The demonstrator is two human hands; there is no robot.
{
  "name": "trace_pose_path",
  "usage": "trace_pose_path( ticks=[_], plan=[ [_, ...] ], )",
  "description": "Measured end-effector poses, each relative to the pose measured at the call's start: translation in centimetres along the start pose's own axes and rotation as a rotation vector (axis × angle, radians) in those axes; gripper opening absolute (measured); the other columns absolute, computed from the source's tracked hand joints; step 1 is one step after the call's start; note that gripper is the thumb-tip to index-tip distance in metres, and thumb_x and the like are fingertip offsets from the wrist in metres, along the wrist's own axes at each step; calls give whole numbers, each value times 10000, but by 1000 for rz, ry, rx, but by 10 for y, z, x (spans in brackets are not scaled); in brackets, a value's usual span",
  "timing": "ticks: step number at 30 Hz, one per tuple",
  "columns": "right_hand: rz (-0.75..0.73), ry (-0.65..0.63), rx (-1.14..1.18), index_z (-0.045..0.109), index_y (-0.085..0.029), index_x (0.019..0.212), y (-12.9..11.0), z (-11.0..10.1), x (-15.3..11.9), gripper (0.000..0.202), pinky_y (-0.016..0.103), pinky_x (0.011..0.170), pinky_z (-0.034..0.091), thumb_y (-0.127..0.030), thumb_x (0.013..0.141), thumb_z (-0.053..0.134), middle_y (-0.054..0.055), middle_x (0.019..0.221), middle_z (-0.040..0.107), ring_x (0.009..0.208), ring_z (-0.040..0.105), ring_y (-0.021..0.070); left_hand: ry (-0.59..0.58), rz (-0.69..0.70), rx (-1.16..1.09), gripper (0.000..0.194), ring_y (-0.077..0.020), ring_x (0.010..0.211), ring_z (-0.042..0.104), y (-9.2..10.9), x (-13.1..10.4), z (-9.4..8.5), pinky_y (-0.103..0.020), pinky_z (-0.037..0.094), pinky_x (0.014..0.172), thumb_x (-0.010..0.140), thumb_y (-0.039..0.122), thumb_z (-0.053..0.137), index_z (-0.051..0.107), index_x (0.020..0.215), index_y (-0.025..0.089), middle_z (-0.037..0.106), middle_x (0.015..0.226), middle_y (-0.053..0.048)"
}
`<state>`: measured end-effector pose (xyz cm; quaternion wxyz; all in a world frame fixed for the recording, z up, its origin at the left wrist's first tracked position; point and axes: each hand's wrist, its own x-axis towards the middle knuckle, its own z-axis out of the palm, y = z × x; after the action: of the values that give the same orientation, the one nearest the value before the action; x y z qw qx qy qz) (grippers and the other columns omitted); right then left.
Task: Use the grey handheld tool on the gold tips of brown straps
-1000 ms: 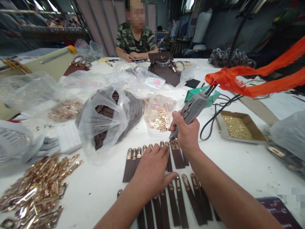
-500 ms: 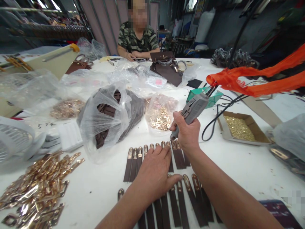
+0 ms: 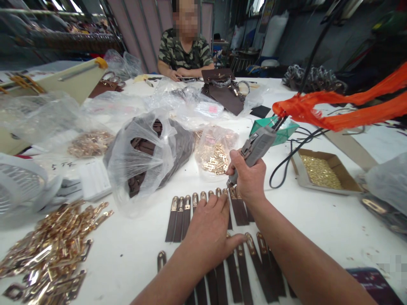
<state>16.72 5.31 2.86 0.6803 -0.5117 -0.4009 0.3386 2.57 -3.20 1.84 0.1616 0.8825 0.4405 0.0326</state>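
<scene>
The left hand (image 3: 208,231) lies palm down and flat on the white tabletop (image 3: 318,216), fingers (image 3: 219,202) stretched forward and slightly spread, the thumb (image 3: 237,242) angled out to the right. Its bare forearm runs back toward the lower edge of the view, low over that tabletop. The right hand (image 3: 249,178) is raised just above the tabletop, ahead of and to the right of the left hand, curled into a closed fist with the knuckles up. The right wrist bends slightly downward, and the bare right forearm slants back to the lower right corner, crossing beside the left thumb.
</scene>
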Motion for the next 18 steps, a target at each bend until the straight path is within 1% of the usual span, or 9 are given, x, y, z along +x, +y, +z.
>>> trace_pose_path(
  ticks=[7, 10, 13, 18],
  plan=[
    [-5, -22, -52, 683, -160, 845, 0, 0, -2, 443, 225, 473, 473, -575, 849, 839, 8, 556, 634, 486, 565, 133, -6, -18, -24, 946, -422, 1491, 451, 1, 0, 0, -615, 361, 1255, 954, 748, 616, 490, 1620, 88, 498, 1657, -168],
    [-2, -18, -60, 690, -161, 855, 2, 1, -2, 444, 227, 482, 482, -578, 847, 841, 8, 561, 638, 493, 577, 136, -6, -20, -33, 917, -419, 1495, 449, 2, 0, -2, -608, 368, 1251, 958, 743, 615, 507, 1606, 103, 501, 1654, -161],
    [10, -23, -52, 695, -160, 876, 2, 2, -2, 453, 233, 472, 478, -586, 841, 844, 2, 562, 638, 472, 555, 133, -9, -25, -47, 902, -423, 1502, 442, 2, 0, -2, -611, 371, 1250, 963, 752, 598, 521, 1593, 112, 493, 1660, -159],
    [-3, -41, -64, 678, -160, 844, 1, 2, -2, 446, 234, 475, 476, -578, 854, 831, 1, 551, 625, 470, 547, 128, -1, -34, -71, 909, -426, 1520, 418, 0, 1, 1, -616, 355, 1266, 964, 738, 602, 485, 1622, 122, 486, 1667, -149]
  ],
)
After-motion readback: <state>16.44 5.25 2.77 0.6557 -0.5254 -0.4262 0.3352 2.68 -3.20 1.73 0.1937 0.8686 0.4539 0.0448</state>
